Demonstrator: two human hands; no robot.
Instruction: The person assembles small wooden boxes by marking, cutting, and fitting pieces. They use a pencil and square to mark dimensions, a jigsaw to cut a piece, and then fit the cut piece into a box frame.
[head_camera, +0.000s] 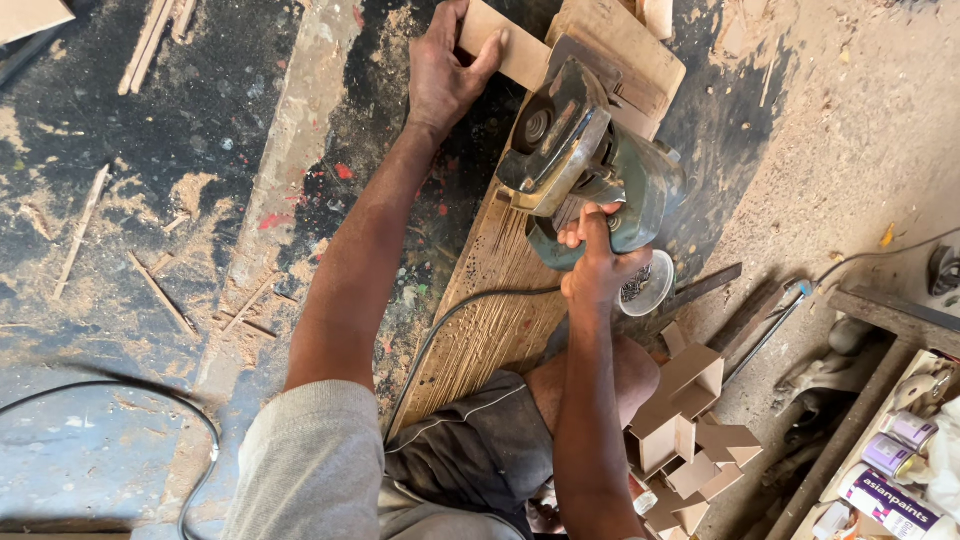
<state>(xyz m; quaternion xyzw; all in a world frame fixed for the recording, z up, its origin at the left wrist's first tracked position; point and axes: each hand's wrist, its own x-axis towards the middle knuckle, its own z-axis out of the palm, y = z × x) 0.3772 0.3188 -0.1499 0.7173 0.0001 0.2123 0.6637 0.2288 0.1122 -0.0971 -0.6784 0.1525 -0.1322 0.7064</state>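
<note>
Right hand (597, 262) wrapped around grinder (590, 165), steadying it above board (500, 290). Left hand (443, 70), fingers clamped on wood strip (512, 48) beyond grinder, pinning it against slip. Offcuts (690, 430) beside board's near end.

The power saw (585, 165) hides its cut line (blade unseen), and the top edge crops the wood piece (505, 45).
</note>
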